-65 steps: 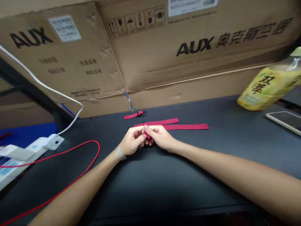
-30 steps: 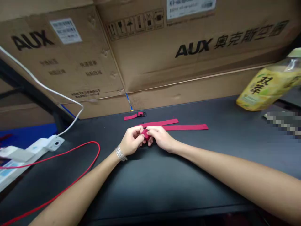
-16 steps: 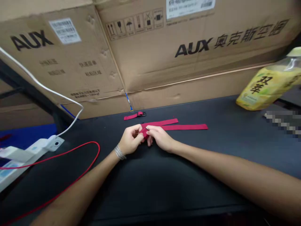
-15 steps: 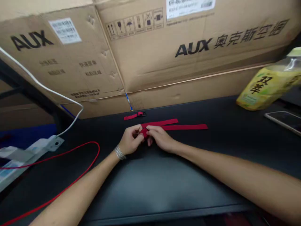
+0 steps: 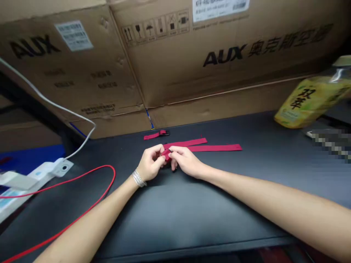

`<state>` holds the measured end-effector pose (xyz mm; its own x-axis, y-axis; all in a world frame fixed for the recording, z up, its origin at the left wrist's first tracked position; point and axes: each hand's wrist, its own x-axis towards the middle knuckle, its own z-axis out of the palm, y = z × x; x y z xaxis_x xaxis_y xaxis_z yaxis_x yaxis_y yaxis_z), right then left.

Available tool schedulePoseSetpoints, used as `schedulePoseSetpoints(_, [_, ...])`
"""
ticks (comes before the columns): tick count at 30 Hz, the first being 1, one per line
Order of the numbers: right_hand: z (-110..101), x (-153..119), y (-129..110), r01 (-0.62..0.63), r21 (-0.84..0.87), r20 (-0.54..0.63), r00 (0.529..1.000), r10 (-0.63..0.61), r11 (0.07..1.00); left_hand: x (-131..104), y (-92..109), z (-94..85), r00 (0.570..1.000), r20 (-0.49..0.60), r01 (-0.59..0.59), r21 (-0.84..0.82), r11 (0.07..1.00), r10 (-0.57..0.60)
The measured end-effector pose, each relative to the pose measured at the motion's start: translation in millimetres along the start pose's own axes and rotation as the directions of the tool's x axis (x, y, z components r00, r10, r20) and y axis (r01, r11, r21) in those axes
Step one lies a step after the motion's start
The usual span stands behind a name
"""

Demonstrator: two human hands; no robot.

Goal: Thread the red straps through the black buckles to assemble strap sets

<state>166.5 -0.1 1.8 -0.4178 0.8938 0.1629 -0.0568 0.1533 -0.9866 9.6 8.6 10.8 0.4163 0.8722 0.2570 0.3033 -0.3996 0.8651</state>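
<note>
My left hand [image 5: 150,166] and my right hand [image 5: 184,160] meet over the middle of a black table [image 5: 192,215]. Both pinch a small folded piece of red strap [image 5: 166,155] between their fingertips; most of it is hidden by the fingers. Just behind the hands lie two flat red straps [image 5: 216,147], one partly over the other. Further back lies a shorter red strap with a dark metal ring [image 5: 157,134]. A silver bracelet [image 5: 137,178] is on my left wrist.
Large AUX cardboard boxes [image 5: 192,62] stand along the table's back edge. A red cable [image 5: 82,204] loops at the left, beside a white power strip [image 5: 41,171] with a white cord. A yellow-labelled bottle [image 5: 309,100] stands at the right.
The hands have stayed in the same spot, and their fingers have kept shifting on the small red strap piece. The view has barely moved.
</note>
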Motion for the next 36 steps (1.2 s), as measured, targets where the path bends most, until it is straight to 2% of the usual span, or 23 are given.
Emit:
schedulePoseSetpoints(5, [0.0, -0.5, -1.7, -0.008, 0.012, 0.014, 1.000, 0.008, 1.000, -0.8, 3.2, 3.0, 0.999, -0.027, 0.022, -0.007, 1.000, -0.022])
schedulePoseSetpoints(14, [0.4, -1.1, -0.8, 0.012, 0.005, 0.023, 1.000, -0.012, 1.000, -1.1, -1.2, 1.0, 1.000, 0.015, -0.023, -0.023, 0.999, 0.023])
schedulePoseSetpoints(24, [-0.3, 0.0, 1.8, 0.016, 0.005, 0.036, 0.999, -0.017, 1.000, -0.6, -0.7, 1.3, 0.999, 0.006, -0.049, 0.067, 0.997, 0.049])
schedulePoseSetpoints(32, [-0.6, -1.3, 1.1, 0.014, -0.023, 0.052, 0.999, -0.013, 1.000, -0.5, -4.5, -2.6, 0.995, 0.092, -0.037, -0.093, 0.995, 0.046])
schedulePoseSetpoints(36, [0.1, -0.6, 2.9, 0.023, -0.036, 0.050, 0.999, -0.021, 0.999, 0.6, -4.2, -2.1, 0.995, 0.097, -0.018, -0.099, 0.995, 0.027])
